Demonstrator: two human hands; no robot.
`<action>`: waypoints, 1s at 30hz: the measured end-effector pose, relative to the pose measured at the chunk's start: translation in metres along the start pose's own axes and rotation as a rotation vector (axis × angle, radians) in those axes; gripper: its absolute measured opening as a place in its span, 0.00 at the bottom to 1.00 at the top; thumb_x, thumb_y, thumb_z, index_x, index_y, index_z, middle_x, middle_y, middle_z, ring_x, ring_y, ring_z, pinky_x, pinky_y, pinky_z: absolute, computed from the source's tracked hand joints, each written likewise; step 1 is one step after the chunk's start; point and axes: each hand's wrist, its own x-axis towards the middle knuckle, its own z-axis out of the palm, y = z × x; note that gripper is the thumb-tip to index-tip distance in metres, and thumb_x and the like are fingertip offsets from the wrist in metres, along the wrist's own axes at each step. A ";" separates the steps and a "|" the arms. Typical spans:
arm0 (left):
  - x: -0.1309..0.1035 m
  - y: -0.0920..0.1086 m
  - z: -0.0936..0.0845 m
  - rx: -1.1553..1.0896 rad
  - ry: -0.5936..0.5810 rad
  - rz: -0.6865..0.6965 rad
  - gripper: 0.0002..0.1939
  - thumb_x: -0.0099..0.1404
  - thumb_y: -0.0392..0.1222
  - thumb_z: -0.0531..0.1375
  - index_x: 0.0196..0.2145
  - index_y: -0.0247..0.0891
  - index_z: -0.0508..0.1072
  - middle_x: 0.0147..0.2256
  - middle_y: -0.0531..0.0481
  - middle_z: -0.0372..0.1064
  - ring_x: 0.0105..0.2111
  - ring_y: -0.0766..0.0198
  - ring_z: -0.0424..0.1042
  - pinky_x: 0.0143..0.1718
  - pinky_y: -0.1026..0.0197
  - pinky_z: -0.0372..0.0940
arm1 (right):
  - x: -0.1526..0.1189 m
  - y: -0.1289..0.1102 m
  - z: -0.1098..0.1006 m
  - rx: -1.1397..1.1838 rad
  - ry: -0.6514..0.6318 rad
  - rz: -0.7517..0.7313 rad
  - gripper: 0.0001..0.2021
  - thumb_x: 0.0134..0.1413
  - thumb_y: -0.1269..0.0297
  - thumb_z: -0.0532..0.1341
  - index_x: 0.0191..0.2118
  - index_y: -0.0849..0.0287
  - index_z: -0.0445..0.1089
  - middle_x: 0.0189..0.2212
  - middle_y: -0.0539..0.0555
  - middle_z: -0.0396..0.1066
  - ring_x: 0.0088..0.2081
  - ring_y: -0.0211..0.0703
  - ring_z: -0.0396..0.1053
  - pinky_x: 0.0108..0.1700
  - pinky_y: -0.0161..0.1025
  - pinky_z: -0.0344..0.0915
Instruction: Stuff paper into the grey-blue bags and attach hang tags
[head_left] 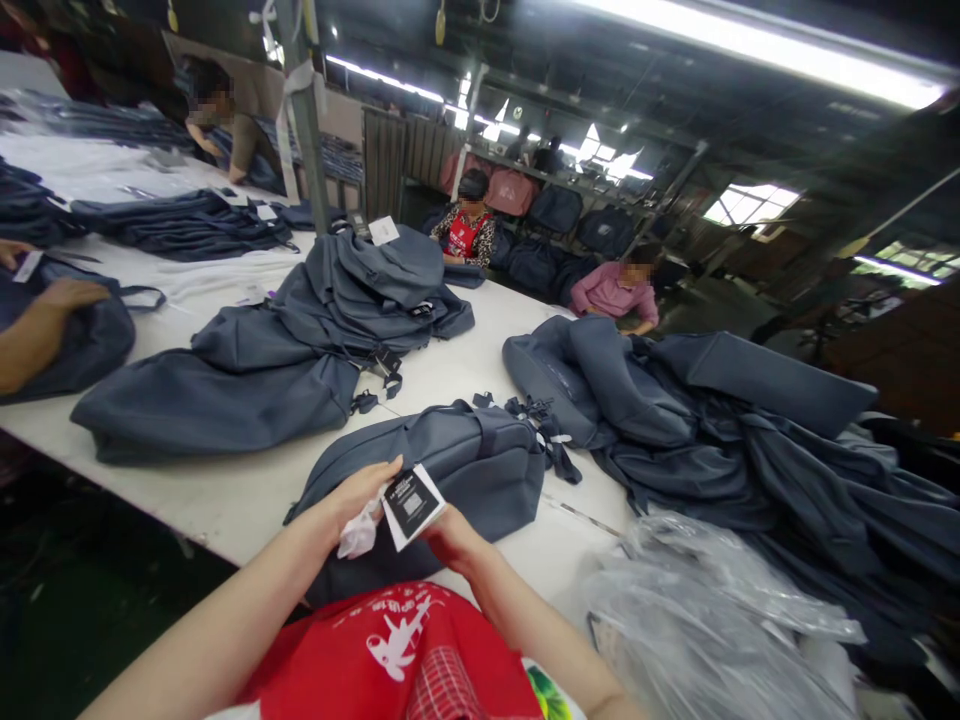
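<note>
Between my two hands is a black and white hang tag (412,503) with small print on its dark face. My left hand (361,498) pinches the tag's left edge, and a crumpled piece of white, thin material (358,534) hangs from under its fingers. At the tag's lower right edge is my right hand (452,538), its fingers closed and partly hidden behind the tag. Just beyond and beneath both hands, a dark blue-grey bag (480,470) lies on the white table (247,505), its straps bunched at the far right end.
Piles of similar bags lie left (225,390) and right (720,400). Clear plastic bags (705,590) heap at the near right. At the left edge, a co-worker's hand (71,295) rests on another bag. People (469,225) sit across the table; a post (304,120) rises behind.
</note>
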 end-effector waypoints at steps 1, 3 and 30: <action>-0.005 0.000 -0.003 -0.020 -0.057 0.004 0.29 0.55 0.70 0.52 0.23 0.38 0.65 0.17 0.55 0.60 0.16 0.67 0.56 0.20 0.62 0.54 | 0.003 0.000 -0.008 0.053 0.069 0.024 0.14 0.41 0.59 0.65 0.35 0.62 0.75 0.34 0.56 0.76 0.36 0.46 0.72 0.43 0.43 0.67; -0.013 -0.003 -0.006 0.040 -0.038 0.077 0.27 0.55 0.68 0.54 0.21 0.38 0.63 0.18 0.55 0.59 0.18 0.67 0.58 0.22 0.63 0.53 | 0.005 -0.006 -0.020 0.082 0.142 0.028 0.15 0.47 0.55 0.61 0.35 0.62 0.74 0.33 0.56 0.75 0.33 0.43 0.71 0.37 0.39 0.67; 0.037 0.037 -0.125 0.861 0.114 0.188 0.23 0.60 0.58 0.56 0.18 0.38 0.72 0.19 0.51 0.68 0.23 0.64 0.64 0.29 0.63 0.56 | 0.025 -0.055 -0.080 -0.811 0.147 -0.053 0.14 0.55 0.57 0.57 0.41 0.62 0.70 0.34 0.57 0.76 0.37 0.44 0.73 0.42 0.40 0.66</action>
